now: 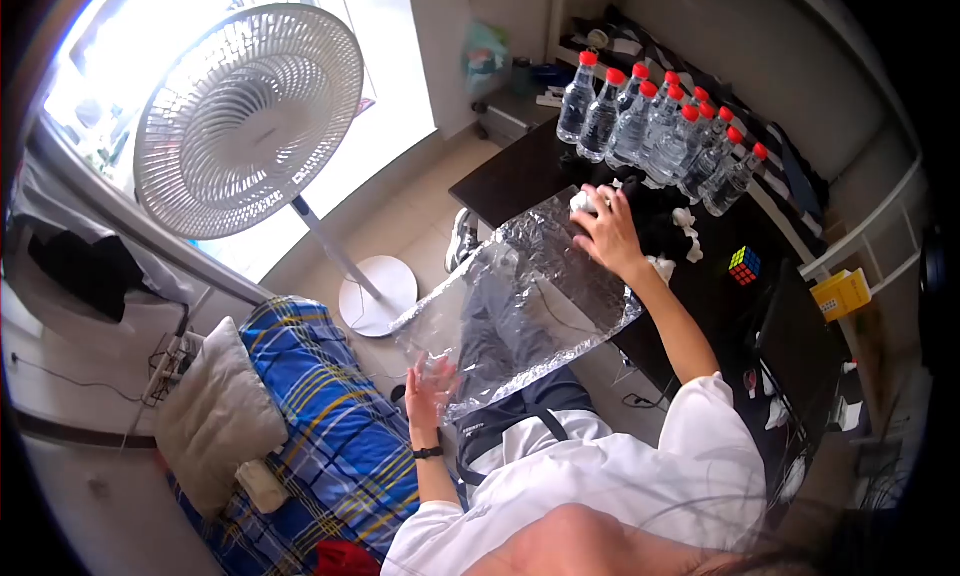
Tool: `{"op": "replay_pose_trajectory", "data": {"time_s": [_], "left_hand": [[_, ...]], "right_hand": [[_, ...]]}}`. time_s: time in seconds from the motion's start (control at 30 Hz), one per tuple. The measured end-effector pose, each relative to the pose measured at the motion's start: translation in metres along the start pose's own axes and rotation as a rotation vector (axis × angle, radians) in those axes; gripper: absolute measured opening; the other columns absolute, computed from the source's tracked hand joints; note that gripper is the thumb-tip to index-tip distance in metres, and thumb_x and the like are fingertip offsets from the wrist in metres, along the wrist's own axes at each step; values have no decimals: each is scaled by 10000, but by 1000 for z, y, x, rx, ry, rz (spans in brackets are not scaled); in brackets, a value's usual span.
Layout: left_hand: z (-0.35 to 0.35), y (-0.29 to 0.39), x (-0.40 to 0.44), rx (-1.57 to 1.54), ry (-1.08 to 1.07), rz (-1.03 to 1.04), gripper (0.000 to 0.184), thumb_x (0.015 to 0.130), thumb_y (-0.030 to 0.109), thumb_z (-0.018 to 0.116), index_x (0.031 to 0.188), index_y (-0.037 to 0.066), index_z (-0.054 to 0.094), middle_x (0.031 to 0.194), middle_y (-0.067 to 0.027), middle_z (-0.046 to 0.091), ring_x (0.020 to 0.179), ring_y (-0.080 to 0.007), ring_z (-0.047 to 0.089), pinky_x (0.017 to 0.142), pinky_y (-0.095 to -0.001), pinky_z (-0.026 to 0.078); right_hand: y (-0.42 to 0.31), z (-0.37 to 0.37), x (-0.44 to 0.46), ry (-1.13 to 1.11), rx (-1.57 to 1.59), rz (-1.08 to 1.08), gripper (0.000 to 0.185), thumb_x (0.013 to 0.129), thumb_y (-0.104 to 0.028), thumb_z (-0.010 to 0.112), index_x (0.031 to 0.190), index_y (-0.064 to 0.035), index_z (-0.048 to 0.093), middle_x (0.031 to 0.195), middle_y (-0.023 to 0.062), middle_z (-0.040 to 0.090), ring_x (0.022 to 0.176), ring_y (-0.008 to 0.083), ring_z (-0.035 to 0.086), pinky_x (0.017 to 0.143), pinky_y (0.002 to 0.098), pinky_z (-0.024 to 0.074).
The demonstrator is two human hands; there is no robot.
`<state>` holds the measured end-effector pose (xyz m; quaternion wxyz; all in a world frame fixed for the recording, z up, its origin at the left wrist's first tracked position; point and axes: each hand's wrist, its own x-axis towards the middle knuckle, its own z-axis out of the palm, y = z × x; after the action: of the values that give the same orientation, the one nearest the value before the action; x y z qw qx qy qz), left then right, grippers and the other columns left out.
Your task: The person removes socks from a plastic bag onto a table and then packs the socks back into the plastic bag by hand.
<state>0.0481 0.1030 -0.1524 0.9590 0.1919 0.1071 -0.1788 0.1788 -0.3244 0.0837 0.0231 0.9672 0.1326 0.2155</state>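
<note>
A large clear plastic bag (500,306) stretches across my lap up to the edge of the dark table. My left hand (430,384), with a black band at the wrist, holds the bag's near left end, and its fingers show through the film. Over the far end of the bag, at the table, my right hand (610,234) is curled around a crumpled white tissue (583,203). More crumpled tissues (686,221) lie beside it on a black cloth-like heap (655,211).
Several clear bottles with red caps (660,126) stand grouped at the back of the dark table (505,181). A puzzle cube (744,265) and a dark monitor (800,351) are to the right. A standing fan (250,121) and a plaid-covered bed (330,406) are on the left.
</note>
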Motion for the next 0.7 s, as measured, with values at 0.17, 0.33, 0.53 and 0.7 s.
{"op": "replay_pose_trajectory", "data": {"time_s": [0.17, 0.33, 0.53, 0.7], "left_hand": [[25, 16, -18, 258, -10, 42, 621, 1053, 535, 421, 1559, 192, 311, 1466, -194, 520, 1266, -400, 573, 1073, -625, 426], [56, 38, -50, 485, -93, 57, 707, 1038, 425, 554, 1583, 131, 214, 1461, -271, 492, 1123, -354, 677, 890, -523, 585], [64, 68, -69, 824, 51, 119, 625, 1054, 348, 549, 1542, 52, 295, 1362, -263, 583, 954, -286, 736, 712, -350, 640], [63, 85, -82, 849, 159, 334, 618, 1047, 376, 557, 1523, 46, 341, 1321, -250, 621, 920, -286, 743, 653, -351, 643]], "right_hand": [[-45, -47, -56, -262, 1094, -54, 204, 858, -256, 778, 1026, -139, 781, 1076, 87, 668, 1020, 252, 594, 909, 374, 487], [-97, -63, -95, -595, 1222, -50, 431, 899, -214, 740, 1311, -122, 656, 1154, 87, 714, 972, 236, 678, 909, 376, 543], [-146, -77, -74, -813, 1501, -533, 373, 925, -282, 723, 1251, -109, 676, 1170, 118, 688, 1036, 307, 666, 886, 410, 534], [-152, -33, -85, -583, 550, -100, 398, 866, -375, 769, 1142, -100, 688, 1132, 101, 682, 983, 244, 685, 854, 387, 529]]}}
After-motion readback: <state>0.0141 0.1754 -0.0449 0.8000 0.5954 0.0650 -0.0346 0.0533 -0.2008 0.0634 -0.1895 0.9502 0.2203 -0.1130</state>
